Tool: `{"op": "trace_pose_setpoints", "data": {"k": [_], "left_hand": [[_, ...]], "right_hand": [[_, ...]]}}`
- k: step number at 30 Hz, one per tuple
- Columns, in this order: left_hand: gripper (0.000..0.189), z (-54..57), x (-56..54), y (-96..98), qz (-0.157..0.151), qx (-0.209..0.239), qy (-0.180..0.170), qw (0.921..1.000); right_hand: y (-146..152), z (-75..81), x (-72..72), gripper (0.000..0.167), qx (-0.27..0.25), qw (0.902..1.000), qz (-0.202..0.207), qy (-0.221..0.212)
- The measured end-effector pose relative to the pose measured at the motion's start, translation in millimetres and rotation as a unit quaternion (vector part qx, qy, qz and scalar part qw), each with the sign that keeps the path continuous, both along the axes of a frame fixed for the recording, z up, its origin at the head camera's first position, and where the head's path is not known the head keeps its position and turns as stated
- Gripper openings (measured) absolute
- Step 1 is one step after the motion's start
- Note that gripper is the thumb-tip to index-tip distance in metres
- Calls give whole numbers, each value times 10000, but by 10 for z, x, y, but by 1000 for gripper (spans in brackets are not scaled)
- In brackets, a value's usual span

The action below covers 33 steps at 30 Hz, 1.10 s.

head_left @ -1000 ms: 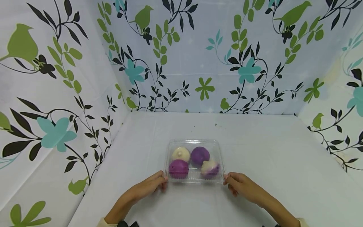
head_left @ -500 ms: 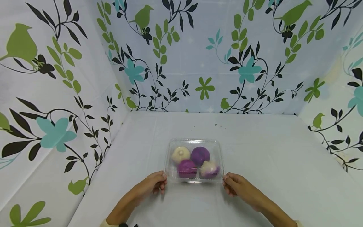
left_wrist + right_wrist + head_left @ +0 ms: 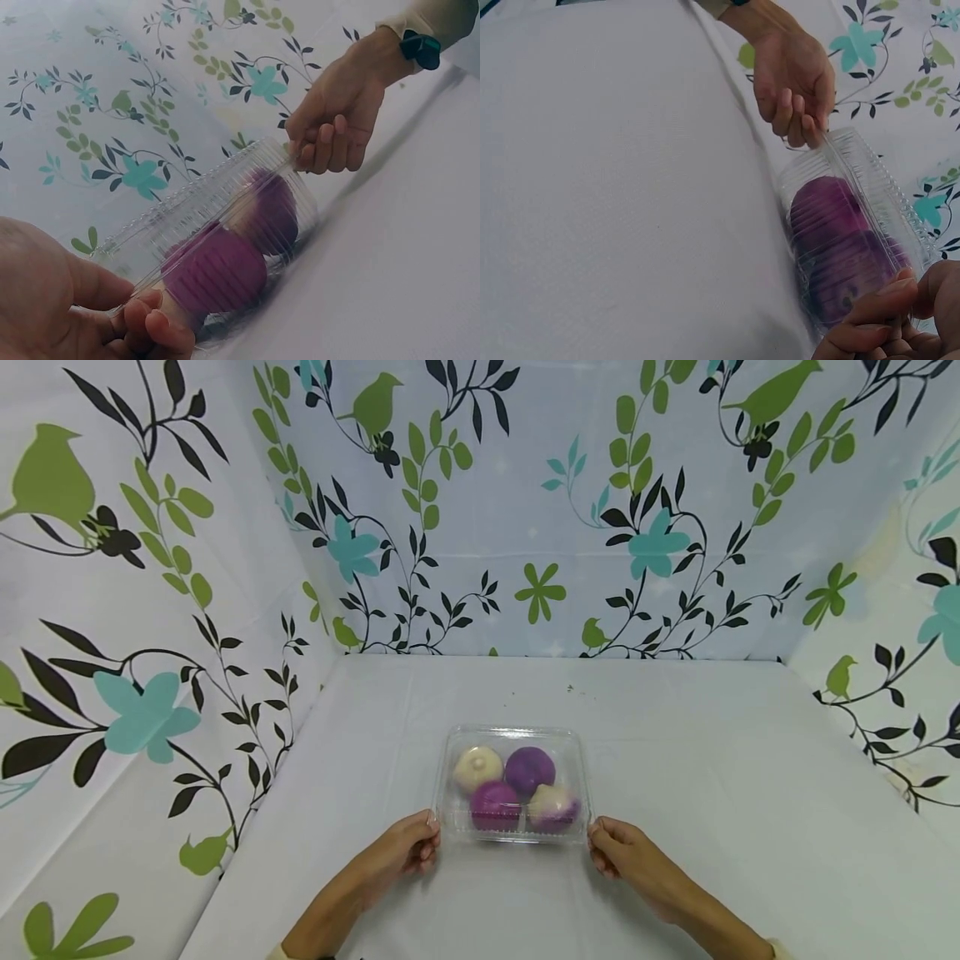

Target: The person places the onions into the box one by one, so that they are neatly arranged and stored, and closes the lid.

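A clear plastic clamshell box [image 3: 513, 737], lid down, sits on the white tabletop. Inside are round onion-like pieces: a whitish one [image 3: 477, 768] and a purple one [image 3: 530, 767] at the back, a magenta-purple one [image 3: 493, 802] and a white-and-purple one [image 3: 553, 808] in front. My left hand [image 3: 405, 850] pinches the rim at the near left corner between thumb and fingers. At the near right corner, my right hand [image 3: 632, 855] pinches the rim likewise. Seen from the left wrist, the purple pieces [image 3: 217, 270] show through the ribbed side wall.
White cloth [image 3: 720, 760] covers the table. Patterned curtains [image 3: 480, 510] with birds, leaves and flowers close off the back and both sides. A dark wristband [image 3: 421, 49] is on the right wrist.
The magenta-purple piece has rolled right inside the box and now lies beside the white-and-purple one. Both hands stay at the corners, their fingers drawn in a little more.
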<state>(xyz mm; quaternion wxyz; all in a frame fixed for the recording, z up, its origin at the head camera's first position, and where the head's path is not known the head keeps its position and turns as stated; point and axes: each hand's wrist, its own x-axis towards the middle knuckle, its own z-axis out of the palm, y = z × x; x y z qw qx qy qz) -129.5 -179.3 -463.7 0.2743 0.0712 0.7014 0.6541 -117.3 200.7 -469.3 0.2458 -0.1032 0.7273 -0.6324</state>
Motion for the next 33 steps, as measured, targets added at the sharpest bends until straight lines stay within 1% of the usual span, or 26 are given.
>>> {"op": "trace_pose_setpoints", "data": {"k": [5,12,18,25,33], "left_hand": [[23,0,19,16,64,-48,103,9999],[25,-24,21,50,350,-58,155,9992],[25,-33,20,43,382,-36,163,9991],[26,-34,22,62,509,-130,221,9984],[26,-69,49,116,798,-120,381,9960]], "right_hand": [[-7,10,9,30,-49,10000,-18,12],[0,3,10,32,4,10000,63,33],[19,2,3,34,121,9997,187,70],[4,-2,0,42,55,9998,103,-182],[10,1,-8,36,-94,9994,255,-212]]}}
